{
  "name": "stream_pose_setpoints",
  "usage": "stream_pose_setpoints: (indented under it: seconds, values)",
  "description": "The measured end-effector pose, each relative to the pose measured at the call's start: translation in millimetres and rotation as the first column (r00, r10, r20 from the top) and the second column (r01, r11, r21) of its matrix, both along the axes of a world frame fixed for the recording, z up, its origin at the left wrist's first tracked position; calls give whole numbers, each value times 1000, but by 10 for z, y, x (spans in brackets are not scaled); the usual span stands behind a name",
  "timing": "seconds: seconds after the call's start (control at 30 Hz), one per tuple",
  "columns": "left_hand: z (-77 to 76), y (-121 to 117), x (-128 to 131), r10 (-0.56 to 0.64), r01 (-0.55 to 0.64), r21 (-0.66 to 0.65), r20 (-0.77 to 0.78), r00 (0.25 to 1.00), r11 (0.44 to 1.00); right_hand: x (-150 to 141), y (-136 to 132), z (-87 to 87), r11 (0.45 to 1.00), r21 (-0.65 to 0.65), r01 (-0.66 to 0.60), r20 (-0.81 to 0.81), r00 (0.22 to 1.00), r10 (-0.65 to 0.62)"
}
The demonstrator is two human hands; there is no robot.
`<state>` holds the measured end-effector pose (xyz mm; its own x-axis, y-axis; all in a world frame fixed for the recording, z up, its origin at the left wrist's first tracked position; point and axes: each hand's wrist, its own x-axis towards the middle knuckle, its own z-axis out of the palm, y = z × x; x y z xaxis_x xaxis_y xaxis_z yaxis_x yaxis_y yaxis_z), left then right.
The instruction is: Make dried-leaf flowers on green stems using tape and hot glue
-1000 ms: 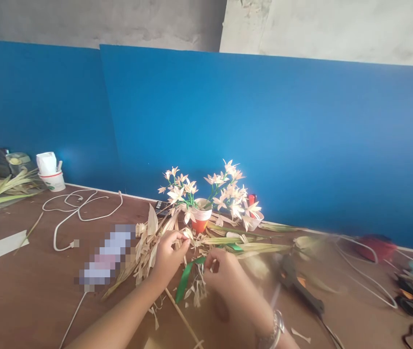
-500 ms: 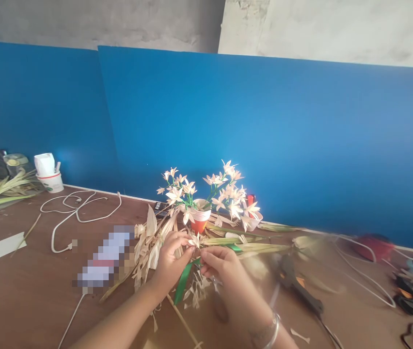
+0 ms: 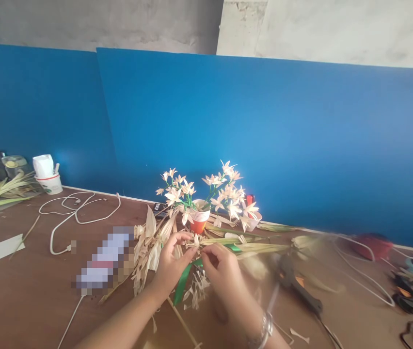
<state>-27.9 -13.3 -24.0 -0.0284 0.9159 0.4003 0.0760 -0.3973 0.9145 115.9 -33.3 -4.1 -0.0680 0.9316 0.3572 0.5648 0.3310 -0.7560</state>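
A small pale flower (image 3: 196,241), seemingly made of dried husk, stands between my hands. My left hand (image 3: 173,259) has thumb and index finger curled about it, the thumb at its base. Just right of the flower, the fingers of my right hand (image 3: 223,269) are pinched together; what they grip is too small to tell. A strip of green tape (image 3: 182,283) hangs below, between the hands. Right behind stands a stack of red and white paper cups (image 3: 199,224), holding green-stemmed branches of similar pale flowers (image 3: 228,196).
Dried husks (image 3: 146,261) lie left of my hands, and cut scraps (image 3: 196,290) beneath them. A dark glue gun (image 3: 297,286) rests to the right. A blurred-out rectangular item (image 3: 104,261) and a white cable (image 3: 61,223) are at left. A blue panel (image 3: 264,135) borders the table's back.
The small flower has turned more upright between my fingers. My right hand has shifted and rotated slightly, its fingers curling in more. The view has moved a little.
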Motion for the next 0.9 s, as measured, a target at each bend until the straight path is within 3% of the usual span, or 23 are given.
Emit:
stream_pose_setpoints:
  seconds: [0.13, 0.4, 0.9]
  values:
    - [7, 4, 0, -25, 24, -19, -17, 1000, 1000, -9, -10, 11, 1000, 19, -17, 49, 999, 16]
    - [-46, 66, -27, 132, -128, -102, 39, 990, 986, -9, -51, 70, 999, 24, -49, 118, 992, 46]
    - [-69, 58, -27, 92, -87, -77, 70, 993, 993, -20, -61, 95, 1000, -13, -23, 114, 993, 24]
